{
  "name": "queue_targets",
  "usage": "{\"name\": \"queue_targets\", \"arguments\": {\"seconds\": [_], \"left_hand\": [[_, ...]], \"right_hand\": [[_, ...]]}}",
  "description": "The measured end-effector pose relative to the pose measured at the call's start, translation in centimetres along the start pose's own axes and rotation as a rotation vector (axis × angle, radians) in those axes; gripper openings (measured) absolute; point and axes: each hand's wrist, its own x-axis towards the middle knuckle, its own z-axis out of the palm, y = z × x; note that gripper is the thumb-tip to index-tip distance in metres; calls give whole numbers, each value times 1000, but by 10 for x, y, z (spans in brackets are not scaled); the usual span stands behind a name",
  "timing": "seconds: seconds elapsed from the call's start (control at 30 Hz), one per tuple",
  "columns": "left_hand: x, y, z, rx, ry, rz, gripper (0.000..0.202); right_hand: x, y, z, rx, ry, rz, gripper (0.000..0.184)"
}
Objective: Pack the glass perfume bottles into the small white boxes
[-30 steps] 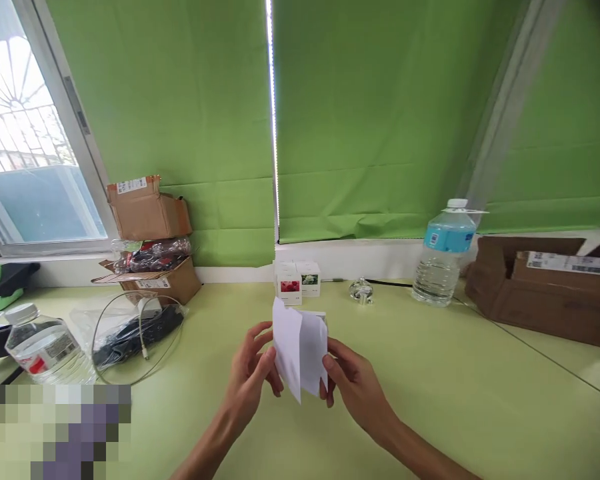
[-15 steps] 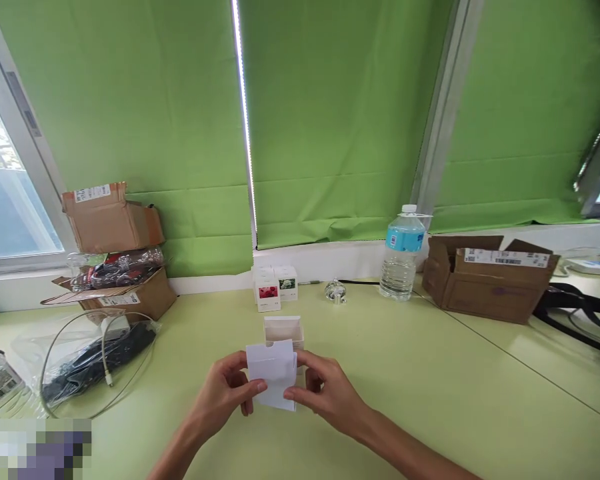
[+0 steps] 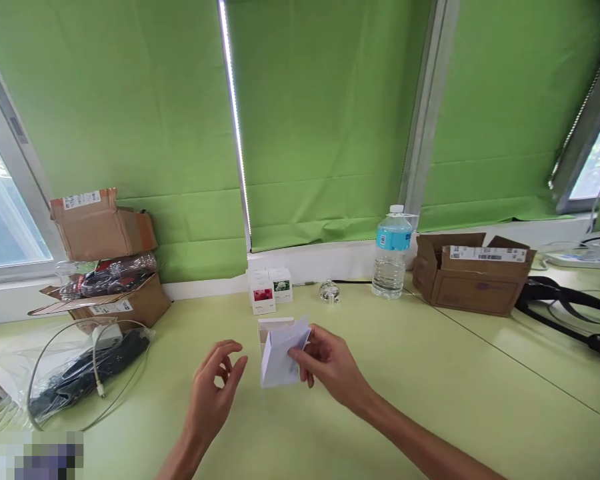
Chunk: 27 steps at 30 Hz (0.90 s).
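My right hand (image 3: 330, 363) pinches a folded sheet of white paper (image 3: 281, 357) by its right edge, thumb on the near face. The paper is tilted, and its left side shows a fold. My left hand (image 3: 217, 385) is off the paper, just to its left, holding nothing, with thumb and fingers curved and apart. Behind the paper stands a small white box (image 3: 274, 324) with its flap up. The paper covers most of that box.
Small white boxes with flower pictures (image 3: 264, 300) stand near the wall, beside a clear glass-like object (image 3: 329, 291). A water bottle (image 3: 393, 257) and an open cardboard box (image 3: 473, 280) are to the right. Stacked cartons (image 3: 103, 233) and a bagged cable (image 3: 93, 373) lie left.
My left hand has let go of the paper and moved left. The paper has tilted and swung in my right hand. The view has shifted slightly to the right.
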Motion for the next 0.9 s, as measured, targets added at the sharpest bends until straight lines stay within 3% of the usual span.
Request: {"name": "queue_targets", "arguments": {"seconds": [0.07,0.13,0.3,0.37,0.57,0.77,0.9], "left_hand": [[6,3,2,52,20,101,24],[16,8,6,43,-31,149,26],[41,18,22,-191,-239,69,42],[46,19,30,-281,-259,44,41],[37,18,45,-441,-272,-83,30],[27,17,43,-472,-289,-127,33],[26,18,42,-424,-279,-110,31]], "right_hand": [[10,-8,-3,57,45,-37,28],[22,-14,-4,86,84,-73,31],[43,-13,-3,71,173,-114,37],[46,-10,-3,65,188,-107,38],[41,-12,-6,19,186,-134,38],[44,-10,-14,-34,175,-131,41],[47,-9,-25,-211,121,-152,36]]}}
